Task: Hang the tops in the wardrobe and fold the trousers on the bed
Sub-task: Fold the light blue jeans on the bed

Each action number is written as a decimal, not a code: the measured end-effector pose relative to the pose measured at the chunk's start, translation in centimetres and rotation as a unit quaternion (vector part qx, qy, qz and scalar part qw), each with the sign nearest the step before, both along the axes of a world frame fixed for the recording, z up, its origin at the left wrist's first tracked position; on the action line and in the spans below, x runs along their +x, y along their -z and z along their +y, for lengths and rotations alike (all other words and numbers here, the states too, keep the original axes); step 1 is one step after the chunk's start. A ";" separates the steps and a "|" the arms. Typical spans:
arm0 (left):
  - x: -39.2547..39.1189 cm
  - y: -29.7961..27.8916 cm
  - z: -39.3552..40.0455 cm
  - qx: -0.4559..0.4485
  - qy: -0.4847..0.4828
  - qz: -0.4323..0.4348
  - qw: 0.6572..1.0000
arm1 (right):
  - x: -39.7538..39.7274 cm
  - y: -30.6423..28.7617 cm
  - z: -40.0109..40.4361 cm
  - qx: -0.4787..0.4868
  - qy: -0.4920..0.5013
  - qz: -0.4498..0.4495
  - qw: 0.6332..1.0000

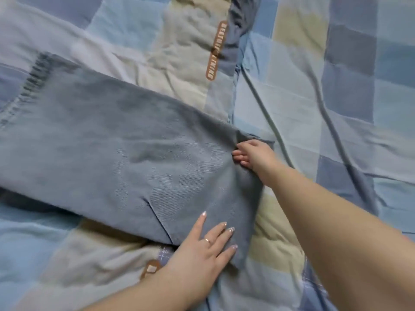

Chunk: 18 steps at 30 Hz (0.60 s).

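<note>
Blue-grey trousers (125, 149) lie flat across the bed, stretching from the far left to the middle, with a frayed hem at the upper left. My left hand (202, 248) rests palm down on their near right corner, fingers spread, a ring on one finger. My right hand (253, 154) is at the trousers' right edge, its fingers curled and pinching the cloth there. No tops or wardrobe are in view.
The bed is covered by a quilt (336, 97) in blue, pale green and beige checks, creased in places. An orange label strip (216, 50) runs along a seam at the top centre. A second orange patch (151, 268) shows near my left wrist.
</note>
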<state>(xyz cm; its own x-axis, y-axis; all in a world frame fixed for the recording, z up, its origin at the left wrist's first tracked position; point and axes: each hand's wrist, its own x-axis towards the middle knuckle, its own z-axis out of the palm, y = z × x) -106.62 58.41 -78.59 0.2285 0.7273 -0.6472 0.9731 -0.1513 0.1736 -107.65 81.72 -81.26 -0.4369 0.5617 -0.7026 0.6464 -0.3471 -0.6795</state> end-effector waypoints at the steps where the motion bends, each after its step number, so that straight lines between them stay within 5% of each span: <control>1: 0.4 0.2 0.3 -0.018 -0.032 -0.006 0.999 | 0.6 0.7 -0.2 0.016 0.003 0.013 1.000; 4: 1.8 -0.4 2.0 0.012 -0.153 -0.053 0.987 | 3.1 1.3 -0.9 0.097 0.058 0.021 0.993; 7: 2.8 -1.2 5.1 0.036 -0.243 -0.071 0.967 | 7.0 1.2 0.0 0.235 0.091 -0.091 0.964; 14: 5.1 0.1 10.4 -0.173 -0.095 0.058 0.979 | 8.8 2.1 -0.1 0.018 -0.004 -0.065 0.998; 18: 5.1 0.1 10.2 -0.153 -0.080 0.070 0.982 | 8.6 1.8 -0.3 -0.017 0.029 -0.031 0.999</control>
